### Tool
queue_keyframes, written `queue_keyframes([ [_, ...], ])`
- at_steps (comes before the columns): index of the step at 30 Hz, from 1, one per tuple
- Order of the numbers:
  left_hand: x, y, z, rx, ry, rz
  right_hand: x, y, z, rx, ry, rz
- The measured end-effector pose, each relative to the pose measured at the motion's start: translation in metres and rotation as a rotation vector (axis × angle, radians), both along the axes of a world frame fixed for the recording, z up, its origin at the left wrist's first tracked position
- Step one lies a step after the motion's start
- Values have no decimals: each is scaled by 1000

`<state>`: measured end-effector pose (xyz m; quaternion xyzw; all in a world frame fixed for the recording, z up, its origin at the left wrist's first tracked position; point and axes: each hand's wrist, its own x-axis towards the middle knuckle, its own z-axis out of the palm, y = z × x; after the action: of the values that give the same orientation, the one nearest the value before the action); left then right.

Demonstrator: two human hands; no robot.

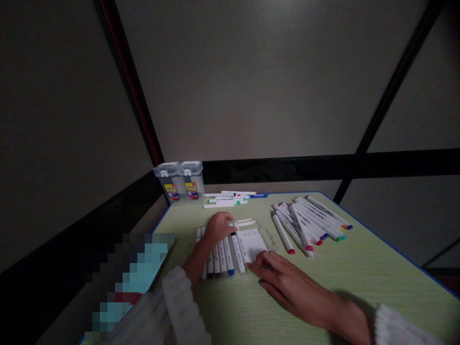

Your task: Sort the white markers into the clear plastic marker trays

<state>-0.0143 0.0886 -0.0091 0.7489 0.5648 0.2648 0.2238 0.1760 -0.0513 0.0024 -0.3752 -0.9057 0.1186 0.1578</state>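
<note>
A clear plastic case [268, 235] lies open on the table, with a row of white markers [220, 258] side by side in its left part. My left hand [217, 229] reaches over the upper ends of these markers, thumb and forefinger apart, thumb touching near a black-banded marker [237, 251]. To its right, a marker with a green end [247, 261] lies beside a white printed card [253, 242]. My right hand [283, 278] has its forefinger stretched to that green end, its thumb held apart below. The left hand's other fingers are partly hidden.
A pile of white markers with coloured ends [309, 223] lies on the right. More markers [226, 200] lie at the back, near two clear lidded boxes [192, 184]. A pixelated device-like shape [143, 268] stands at left. The table [359, 268] has a blue edge.
</note>
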Motion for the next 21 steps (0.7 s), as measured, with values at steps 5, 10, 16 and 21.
queue_keyframes([
  [5, -8, 3, 8, -98, -7, -142, 1, -1, -1, 4, -5, 4],
  [10, -11, 1, 9, -215, -14, -288, 1, 0, -2, 17, -12, -1],
  [16, -7, -2, 11, -224, -31, -304, 1, 0, -2, 32, -3, -4],
  [21, -5, -4, 13, -211, -36, -308, 1, -1, -2, 16, -33, -13],
])
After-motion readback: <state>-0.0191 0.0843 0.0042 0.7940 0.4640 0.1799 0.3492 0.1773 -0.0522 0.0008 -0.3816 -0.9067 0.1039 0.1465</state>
